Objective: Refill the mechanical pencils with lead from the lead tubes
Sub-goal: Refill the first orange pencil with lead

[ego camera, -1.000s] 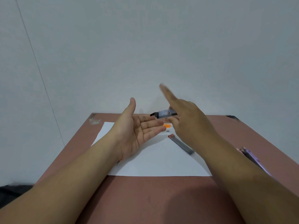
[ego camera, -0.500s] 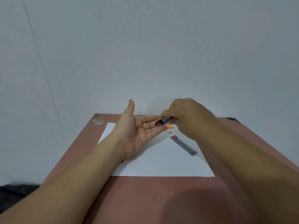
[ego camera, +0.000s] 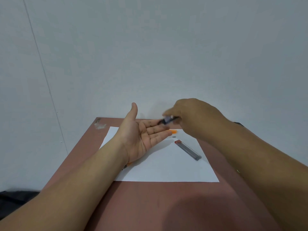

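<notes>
Right hand [ego camera: 193, 119], forefinger now folded back, pinches a lead tube [ego camera: 168, 120], tipped lower over the flat, spread left hand [ego camera: 143, 135], probably shaking out lead; second tube [ego camera: 188, 150] lies on paper [ego camera: 166, 169].

Soft, even, rather dim light; a broad shadow darkens the near desk [ego camera: 150, 205]. The right hand [ego camera: 196, 117] is motion-blurred; wide-angle stretch swells the edges.

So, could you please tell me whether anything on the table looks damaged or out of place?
One thing: the table's far left corner has a pale scuffed patch where the brown surface looks chipped or peeled. A small grey piece also lies loose on the paper; I cannot tell what it is.
</notes>
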A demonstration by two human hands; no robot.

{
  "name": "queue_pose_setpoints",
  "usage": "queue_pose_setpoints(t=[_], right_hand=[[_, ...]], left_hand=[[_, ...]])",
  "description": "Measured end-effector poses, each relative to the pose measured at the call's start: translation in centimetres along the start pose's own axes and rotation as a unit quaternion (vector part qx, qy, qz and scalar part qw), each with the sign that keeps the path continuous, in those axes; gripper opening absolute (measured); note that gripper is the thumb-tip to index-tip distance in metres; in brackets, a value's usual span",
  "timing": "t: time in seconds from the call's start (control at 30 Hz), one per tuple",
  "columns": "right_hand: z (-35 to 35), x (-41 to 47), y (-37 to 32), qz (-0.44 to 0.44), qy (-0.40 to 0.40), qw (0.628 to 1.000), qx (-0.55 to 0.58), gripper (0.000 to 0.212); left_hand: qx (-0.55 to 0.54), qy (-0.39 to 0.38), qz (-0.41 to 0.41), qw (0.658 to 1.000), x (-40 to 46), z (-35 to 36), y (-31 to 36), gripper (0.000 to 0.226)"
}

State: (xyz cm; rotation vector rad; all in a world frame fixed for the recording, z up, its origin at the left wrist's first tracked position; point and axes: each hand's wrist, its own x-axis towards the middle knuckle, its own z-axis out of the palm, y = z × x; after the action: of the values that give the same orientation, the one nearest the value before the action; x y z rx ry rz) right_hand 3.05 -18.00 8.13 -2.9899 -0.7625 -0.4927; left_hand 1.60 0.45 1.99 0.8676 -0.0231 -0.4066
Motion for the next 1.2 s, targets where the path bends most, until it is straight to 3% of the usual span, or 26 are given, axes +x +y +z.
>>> queue_pose_setpoints(t=[0.07, 0.13, 0.33, 0.47, 0.5, 0.63, 0.87, 1.0, 1.03, 1.1, 1.2], right_hand=[[-0.1, -0.6, -0.6, 0.0, 0.002, 0.999, 0.035, 0.088], [-0.1, -0.8, -0.5, -0.007, 0.025, 0.999, 0.037, 0.106], [0.2, -0.9, -0.4, -0.006, 0.07, 0.996, 0.05, 0.102], [0.2, -0.4, -0.3, -0.007, 0.017, 1.0, 0.005, 0.058], [0.2, -0.4, -0.4, -0.005, 0.009, 1.0, -0.002, 0.061], [0.3, -0.8, -0.6, 0.004, 0.05, 0.998, 0.023, 0.108], [1.0, -0.9, -0.3, -0.003, 0.076, 0.997, 0.029, 0.106], [1.0, -0.3, 0.2, -0.001, 0.011, 1.0, -0.02, 0.058], [1.0, -0.3, 0.1, 0.005, 0.018, 1.0, 0.0, 0.058], [1.2, -0.6, 0.1, 0.007, 0.044, 0.998, 0.042, 0.078], [1.1, -1.0, 0.2, 0.0, 0.054, 0.998, 0.03, 0.097]], left_hand=[[-0.003, -0.01, -0.003, 1.0, 0.0, -0.1, 0.0, 0.108], [-0.008, -0.019, -0.003, 1.0, 0.0, -0.1, 0.0, 0.109], [-0.005, -0.017, 0.0, 1.0, 0.0, -0.1, 0.0, 0.107], [0.003, -0.009, 0.001, 1.0, 0.1, -0.1, 0.0, 0.107], [0.006, -0.012, 0.001, 1.0, 0.1, -0.2, 0.0, 0.108], [-0.002, -0.023, -0.002, 1.0, 0.1, -0.1, 0.0, 0.108], [0.006, -0.023, -0.001, 1.0, 0.1, -0.1, 0.0, 0.108], [0.012, -0.001, 0.005, 1.0, 0.3, -0.3, -0.1, 0.106], [0.011, -0.001, 0.005, 1.0, 0.3, -0.3, -0.1, 0.107], [0.009, -0.006, 0.0, 1.0, 0.3, -0.3, -0.1, 0.108], [0.01, -0.005, 0.003, 1.0, 0.3, -0.3, -0.1, 0.107]])
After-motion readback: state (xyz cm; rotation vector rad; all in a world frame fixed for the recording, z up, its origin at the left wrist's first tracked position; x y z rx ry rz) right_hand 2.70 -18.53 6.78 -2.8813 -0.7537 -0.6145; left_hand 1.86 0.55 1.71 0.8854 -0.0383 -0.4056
